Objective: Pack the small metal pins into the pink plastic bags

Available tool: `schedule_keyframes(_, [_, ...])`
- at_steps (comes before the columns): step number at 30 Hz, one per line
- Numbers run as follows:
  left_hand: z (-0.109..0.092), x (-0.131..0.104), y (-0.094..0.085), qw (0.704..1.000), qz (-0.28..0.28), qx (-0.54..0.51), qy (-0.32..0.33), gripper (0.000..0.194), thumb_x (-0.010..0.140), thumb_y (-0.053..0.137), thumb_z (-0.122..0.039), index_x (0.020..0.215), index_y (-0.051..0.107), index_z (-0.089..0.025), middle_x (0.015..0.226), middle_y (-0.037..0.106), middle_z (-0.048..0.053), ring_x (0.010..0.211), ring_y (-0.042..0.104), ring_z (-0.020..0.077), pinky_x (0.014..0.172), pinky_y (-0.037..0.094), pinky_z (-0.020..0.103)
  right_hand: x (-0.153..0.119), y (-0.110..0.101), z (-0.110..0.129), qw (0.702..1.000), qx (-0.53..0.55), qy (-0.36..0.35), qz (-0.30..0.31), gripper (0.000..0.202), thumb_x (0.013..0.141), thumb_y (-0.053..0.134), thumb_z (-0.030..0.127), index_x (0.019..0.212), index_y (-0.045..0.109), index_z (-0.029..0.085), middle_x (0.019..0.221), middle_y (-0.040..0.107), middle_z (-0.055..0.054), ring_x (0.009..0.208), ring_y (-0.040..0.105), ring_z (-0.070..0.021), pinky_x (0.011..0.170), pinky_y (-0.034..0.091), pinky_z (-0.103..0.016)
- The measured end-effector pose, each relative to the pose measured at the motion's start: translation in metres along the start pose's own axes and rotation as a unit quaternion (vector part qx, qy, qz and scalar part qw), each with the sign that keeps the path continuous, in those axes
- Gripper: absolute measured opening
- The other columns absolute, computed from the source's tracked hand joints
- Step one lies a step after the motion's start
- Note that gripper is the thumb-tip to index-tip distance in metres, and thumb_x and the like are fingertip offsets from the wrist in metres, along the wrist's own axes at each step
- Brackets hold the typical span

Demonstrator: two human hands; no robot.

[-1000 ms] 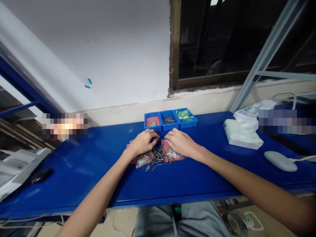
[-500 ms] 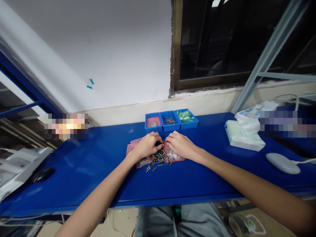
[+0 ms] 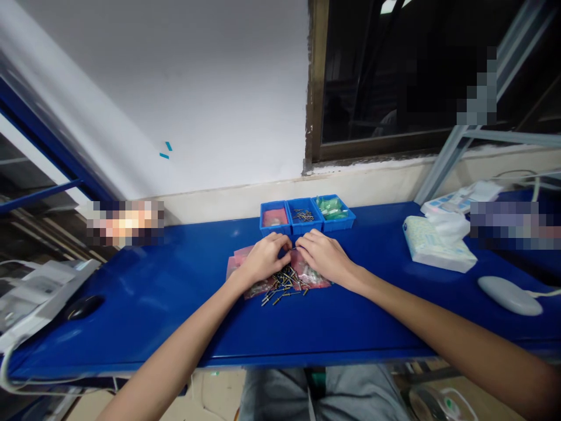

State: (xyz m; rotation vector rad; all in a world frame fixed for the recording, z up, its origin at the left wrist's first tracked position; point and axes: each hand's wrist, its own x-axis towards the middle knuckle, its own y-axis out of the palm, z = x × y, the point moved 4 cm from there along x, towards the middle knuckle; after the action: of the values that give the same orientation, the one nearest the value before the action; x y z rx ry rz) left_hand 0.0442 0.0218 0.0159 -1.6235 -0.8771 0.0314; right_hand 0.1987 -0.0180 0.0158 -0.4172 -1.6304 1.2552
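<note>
A heap of small dark metal pins [image 3: 283, 285] lies on the blue table [image 3: 307, 327], on top of pink plastic bags [image 3: 313, 278]. My left hand [image 3: 263, 258] and my right hand [image 3: 322, 252] hover over the heap with fingertips close together. They pinch something tiny between them; it looks like one pin, too small to make out. Three small blue bins stand just behind the hands: the left bin [image 3: 274, 217] holds pink bags, the middle bin [image 3: 302, 215] holds dark pins, the right bin [image 3: 333, 208] holds green parts.
A pack of tissues [image 3: 436, 248] and a white mouse [image 3: 509, 295] lie at the right. A black mouse [image 3: 83, 306] and grey equipment [image 3: 30, 295] sit at the left. A wall and a dark window rise behind the table.
My hands have drawn closer together over the pin heap, fingertips now meeting. The view has shifted slightly.
</note>
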Motion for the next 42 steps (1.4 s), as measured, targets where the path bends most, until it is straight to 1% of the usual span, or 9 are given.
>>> schedule_keyframes(8, [-0.003, 0.002, -0.007, 0.994, -0.074, -0.074, 0.015, 0.012, 0.095, 0.052, -0.023, 0.101, 0.062, -0.018, 0.095, 0.067, 0.006, 0.086, 0.062, 0.0178, 0.079, 0.05, 0.032, 0.001, 0.003, -0.003, 0.996, 0.064, 0.056, 0.007, 0.019, 0.097, 0.049, 0.02, 0.086, 0.065, 0.019, 0.086, 0.067, -0.005, 0.086, 0.057, -0.0196, 0.069, 0.038, -0.03])
schedule_keyframes(14, [-0.005, 0.0, -0.006, 0.996, -0.078, -0.017, 0.045, 0.022, 0.1, 0.045, -0.023, 0.111, 0.064, -0.017, 0.104, 0.065, 0.009, 0.097, 0.061, 0.0188, 0.086, 0.052, 0.034, 0.003, 0.006, -0.004, 0.983, 0.16, 0.092, 0.001, 0.014, 0.092, 0.054, 0.016, 0.086, 0.067, 0.017, 0.087, 0.071, -0.005, 0.082, 0.062, -0.0185, 0.075, 0.042, -0.029])
schedule_keyframes(21, [-0.003, -0.002, -0.011, 0.995, -0.093, 0.039, 0.025, 0.022, 0.098, 0.052, -0.029, 0.107, 0.069, -0.019, 0.097, 0.064, 0.007, 0.087, 0.063, 0.0176, 0.08, 0.054, 0.032, 0.005, -0.005, 0.002, 0.965, 0.239, 0.091, -0.05, 0.018, 0.092, 0.053, 0.015, 0.077, 0.063, 0.019, 0.078, 0.069, -0.001, 0.074, 0.062, -0.0158, 0.071, 0.041, -0.027])
schedule_keyframes(25, [-0.002, 0.001, -0.011, 0.994, -0.109, -0.023, 0.008, 0.02, 0.097, 0.053, -0.026, 0.102, 0.07, -0.018, 0.094, 0.067, 0.007, 0.085, 0.064, 0.0181, 0.079, 0.054, 0.033, 0.005, -0.011, 0.001, 0.961, 0.247, 0.091, -0.088, 0.023, 0.097, 0.05, 0.026, 0.078, 0.061, 0.019, 0.078, 0.067, -0.001, 0.076, 0.06, -0.0159, 0.07, 0.041, -0.028])
schedule_keyframes(27, [-0.002, 0.002, -0.011, 0.99, -0.122, -0.075, -0.015, 0.017, 0.095, 0.056, -0.025, 0.102, 0.07, -0.018, 0.095, 0.07, 0.007, 0.085, 0.066, 0.0183, 0.08, 0.055, 0.034, 0.005, -0.009, -0.002, 0.959, 0.249, 0.096, -0.096, 0.019, 0.097, 0.051, 0.025, 0.082, 0.061, 0.019, 0.082, 0.067, -0.002, 0.08, 0.06, -0.0165, 0.074, 0.042, -0.029])
schedule_keyframes(30, [-0.001, 0.003, -0.01, 0.974, -0.136, -0.172, -0.062, 0.015, 0.092, 0.06, -0.027, 0.099, 0.068, -0.017, 0.094, 0.073, 0.006, 0.079, 0.067, 0.0166, 0.075, 0.056, 0.032, 0.005, -0.002, -0.008, 0.961, 0.244, 0.105, -0.083, 0.009, 0.093, 0.055, 0.018, 0.088, 0.062, 0.019, 0.086, 0.069, -0.003, 0.085, 0.061, -0.0176, 0.078, 0.044, -0.03])
schedule_keyframes(33, [-0.002, 0.003, -0.009, 0.958, -0.121, -0.241, -0.092, 0.015, 0.091, 0.062, -0.029, 0.09, 0.069, -0.016, 0.086, 0.073, 0.005, 0.074, 0.068, 0.016, 0.07, 0.056, 0.029, 0.004, 0.005, -0.009, 0.963, 0.243, 0.104, -0.06, 0.007, 0.091, 0.057, 0.016, 0.091, 0.064, 0.018, 0.088, 0.069, -0.004, 0.086, 0.062, -0.0181, 0.078, 0.045, -0.03])
schedule_keyframes(38, [-0.002, 0.004, -0.009, 0.944, -0.101, -0.292, -0.118, 0.016, 0.087, 0.067, -0.03, 0.086, 0.071, -0.015, 0.084, 0.074, 0.006, 0.073, 0.069, 0.0171, 0.069, 0.056, 0.029, 0.003, 0.005, -0.005, 0.978, 0.193, 0.073, -0.041, 0.014, 0.096, 0.052, 0.017, 0.089, 0.064, 0.018, 0.089, 0.068, -0.004, 0.088, 0.06, -0.0187, 0.078, 0.043, -0.03])
schedule_keyframes(42, [-0.002, 0.005, -0.01, 0.946, -0.094, -0.292, -0.108, 0.022, 0.093, 0.058, -0.032, 0.089, 0.071, -0.016, 0.084, 0.074, 0.006, 0.076, 0.069, 0.0173, 0.074, 0.056, 0.031, 0.003, 0.003, -0.005, 0.984, 0.161, 0.069, -0.041, 0.017, 0.097, 0.049, 0.018, 0.09, 0.065, 0.018, 0.088, 0.068, -0.004, 0.088, 0.059, -0.0187, 0.079, 0.041, -0.029])
